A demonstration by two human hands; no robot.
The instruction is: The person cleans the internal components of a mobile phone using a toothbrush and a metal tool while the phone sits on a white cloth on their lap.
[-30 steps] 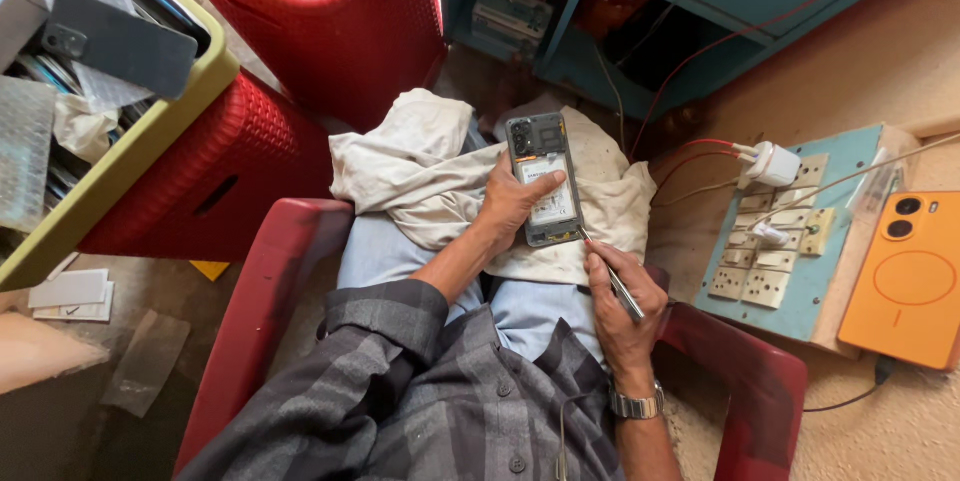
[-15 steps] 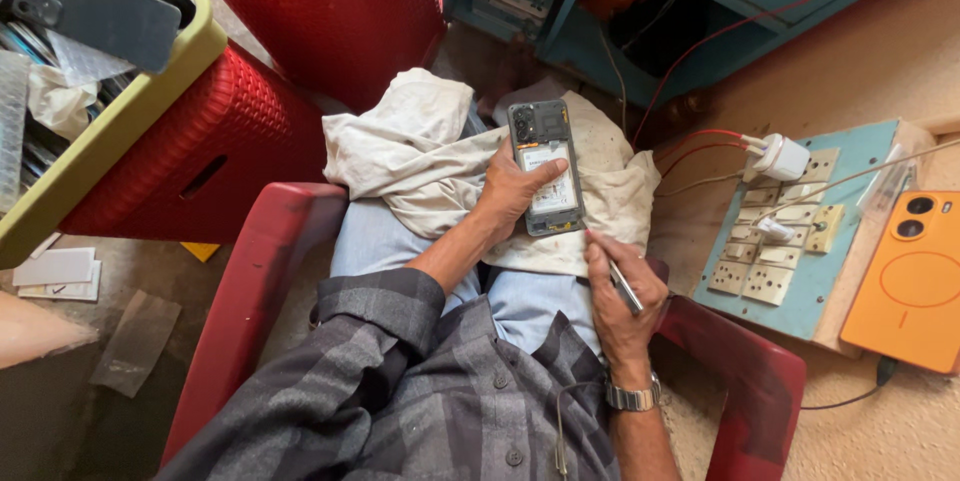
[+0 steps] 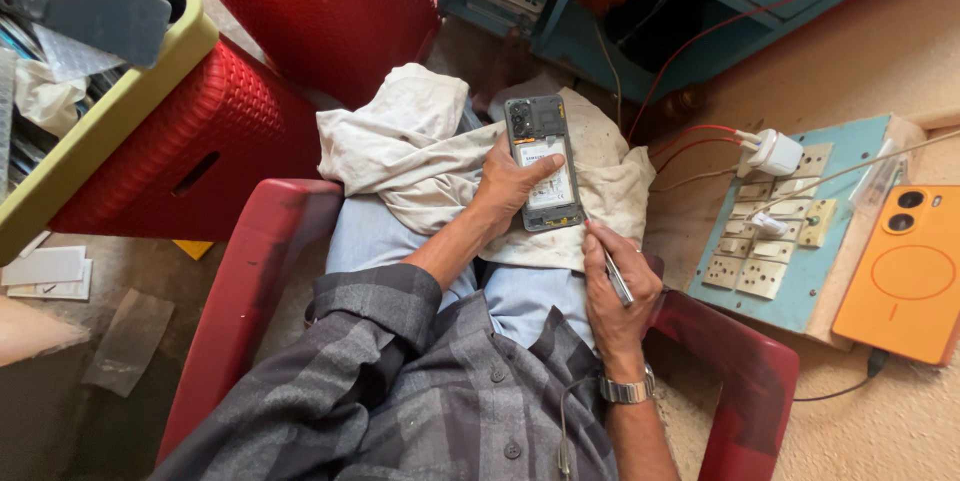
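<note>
Left hand [image 3: 508,186] holds the open phone [image 3: 543,163] flat on the cloth [image 3: 420,156], camera end pointing away, while right hand [image 3: 617,286] grips a thin tool [image 3: 617,276].

Grey plaid shirt [image 3: 420,411] with dark buttons, sleeve cuffed (rolled back on the left arm). Pale blue trousers [image 3: 520,291]. Silver metal wristwatch [image 3: 627,390] on the right wrist.

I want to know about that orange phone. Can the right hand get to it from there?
Probably yes. The orange phone lies in the open beside the socket board, nothing covering it, though the right hand holds a thin metal tool.
</note>
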